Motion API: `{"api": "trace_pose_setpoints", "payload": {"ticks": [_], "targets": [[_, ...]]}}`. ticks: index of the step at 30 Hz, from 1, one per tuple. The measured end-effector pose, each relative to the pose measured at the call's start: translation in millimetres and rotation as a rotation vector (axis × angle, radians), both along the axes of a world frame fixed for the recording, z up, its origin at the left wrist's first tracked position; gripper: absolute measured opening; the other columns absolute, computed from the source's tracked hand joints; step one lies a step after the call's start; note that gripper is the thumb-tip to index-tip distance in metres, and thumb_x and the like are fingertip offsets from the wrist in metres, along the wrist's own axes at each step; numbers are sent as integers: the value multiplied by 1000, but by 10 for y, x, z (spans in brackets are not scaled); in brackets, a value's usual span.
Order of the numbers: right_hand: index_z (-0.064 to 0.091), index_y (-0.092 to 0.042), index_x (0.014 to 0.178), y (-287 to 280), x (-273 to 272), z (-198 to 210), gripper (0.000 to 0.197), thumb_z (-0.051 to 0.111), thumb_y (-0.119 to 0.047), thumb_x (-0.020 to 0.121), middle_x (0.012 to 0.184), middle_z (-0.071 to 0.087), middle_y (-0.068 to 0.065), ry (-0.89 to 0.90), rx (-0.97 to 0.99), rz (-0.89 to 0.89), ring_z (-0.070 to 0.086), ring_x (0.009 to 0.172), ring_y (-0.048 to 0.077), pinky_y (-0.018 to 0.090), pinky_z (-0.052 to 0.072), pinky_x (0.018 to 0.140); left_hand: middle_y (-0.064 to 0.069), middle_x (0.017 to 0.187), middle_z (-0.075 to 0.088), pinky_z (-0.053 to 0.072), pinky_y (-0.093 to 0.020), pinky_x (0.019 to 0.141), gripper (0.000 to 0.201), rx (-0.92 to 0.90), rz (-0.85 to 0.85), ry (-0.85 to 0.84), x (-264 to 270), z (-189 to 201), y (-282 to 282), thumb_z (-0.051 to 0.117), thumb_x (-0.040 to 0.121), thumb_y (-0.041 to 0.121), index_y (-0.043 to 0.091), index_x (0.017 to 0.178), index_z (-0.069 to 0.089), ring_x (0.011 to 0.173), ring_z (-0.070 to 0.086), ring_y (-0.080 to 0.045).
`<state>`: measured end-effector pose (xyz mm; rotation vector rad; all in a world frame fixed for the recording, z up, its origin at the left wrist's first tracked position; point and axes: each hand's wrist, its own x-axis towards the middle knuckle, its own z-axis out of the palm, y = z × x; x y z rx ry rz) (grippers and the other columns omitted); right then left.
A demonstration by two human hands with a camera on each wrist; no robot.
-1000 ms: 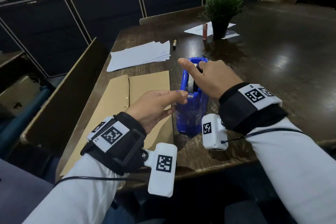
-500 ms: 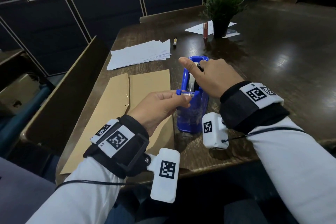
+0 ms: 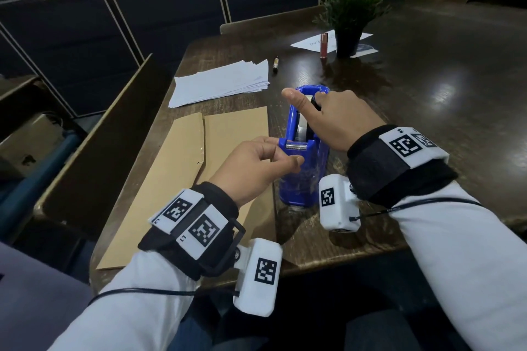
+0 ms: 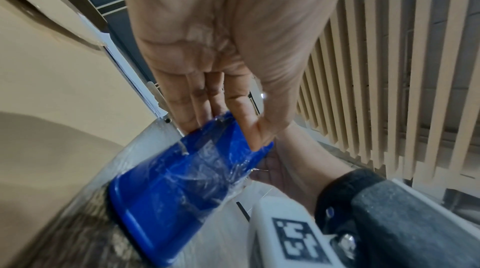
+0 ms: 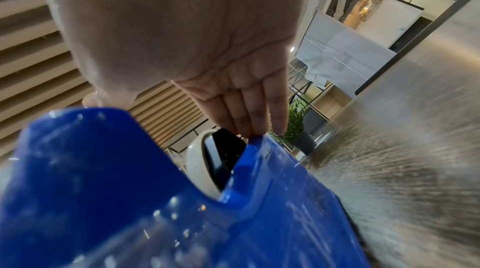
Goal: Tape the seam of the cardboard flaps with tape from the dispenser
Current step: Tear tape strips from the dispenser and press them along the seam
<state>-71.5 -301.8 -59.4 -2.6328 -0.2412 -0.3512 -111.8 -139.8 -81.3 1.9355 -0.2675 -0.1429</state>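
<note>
A blue tape dispenser [image 3: 302,177] stands on the dark table [image 3: 427,100], cutter end toward me. Two flat brown cardboard flaps [image 3: 171,174] lie just left of it, their seam [image 3: 203,142] running away from me. My left hand [image 3: 289,152] is at the metal cutter [image 3: 296,147], thumb and forefinger pinching the clear tape end, which is hard to make out. My right hand [image 3: 305,98] rests on top of the dispenser, thumb raised. In the right wrist view its straight fingers [image 5: 249,112] touch the blue rim beside the tape roll [image 5: 197,165].
A stack of white paper [image 3: 222,82] lies behind the flaps, with a marker [image 3: 275,64] beyond it. A potted plant [image 3: 350,8] and a red tube [image 3: 324,44] stand at the back. A wooden chair back [image 3: 99,137] rises along the table's left edge.
My left hand has drawn slightly down and toward me from the cutter, still pinching. The right hand has stayed on top of the dispenser.
</note>
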Motion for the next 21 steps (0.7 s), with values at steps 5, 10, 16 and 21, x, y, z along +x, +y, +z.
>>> {"api": "trace_pose_setpoints", "payload": {"ticks": [5,10,16,21], "targets": [[45,-12,53,12,-14,6,74,15,-69,90,51,46,0,16,-13,-3,44,51,12,25,26,50,1,100,59,51,-21,83,29,38,-19,-17,18,-7,23,69,84,15,16,56,61,92,60,-9],[46,-10,55,7,-7,-3,76,14,-70,89,54,47,3,13,-33,-11,45,52,13,26,28,51,7,97,59,49,-24,86,24,78,-39,-18,50,7,48,69,84,17,12,62,62,95,60,-9],[48,-11,56,5,-12,-6,76,13,-70,89,54,48,3,21,-28,-4,46,53,13,25,29,51,10,98,58,46,-37,97,22,163,-68,-38,47,56,77,68,85,21,6,68,65,98,58,-9],[49,-10,56,-8,-9,-7,77,14,-69,90,54,49,2,22,-7,0,47,54,13,25,30,52,14,99,60,44,-42,101,27,219,-98,-37,47,112,98,68,85,23,15,60,60,97,61,-8]]}}
